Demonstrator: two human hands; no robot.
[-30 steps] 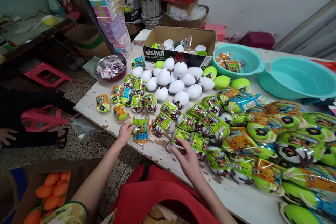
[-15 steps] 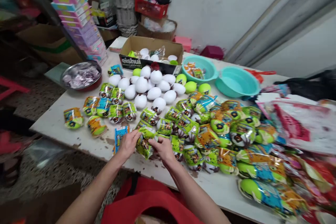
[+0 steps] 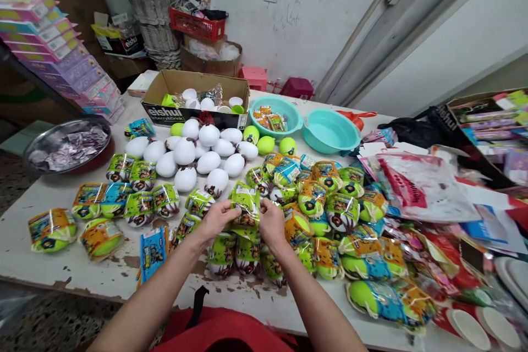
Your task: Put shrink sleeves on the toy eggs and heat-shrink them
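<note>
both forearms come up from the bottom edge and slant inward, the left forearm (image 3: pixel 159 289) leaning right and the right forearm (image 3: pixel 317 291) leaning left, so that the hands nearly meet over the middle of the table (image 3: pixel 243 300). the left hand (image 3: pixel 218 220) points to the right with its back turned up, thumb and forefinger pinching the left side of a green printed wrapper (image 3: pixel 244 196). the right hand (image 3: pixel 272 224) is more curled, fingers folded in, gripping the wrapper's right edge. the hands are close but not touching – the wrapper spans the gap between them, and whether anything sits inside it i cannot tell.

just below the hands, on the near side, stand green-wrapped eggs (image 3: pixel 247 253). to the right of the right hand spreads a heap of eggs in green, orange and blue wrappers (image 3: pixel 311 198). beside the left forearm lies a small stack of flat packets (image 3: pixel 152 253), a blue one on top. beyond the hands, bare white eggs (image 3: pixel 208 162) are grouped in front of an open cardboard box (image 3: pixel 226 120), with turquoise basins (image 3: pixel 330 132) to its right. a metal bowl (image 3: pixel 93 160) of small shiny sachets sits at the table's far left – well apart from either hand.
</note>
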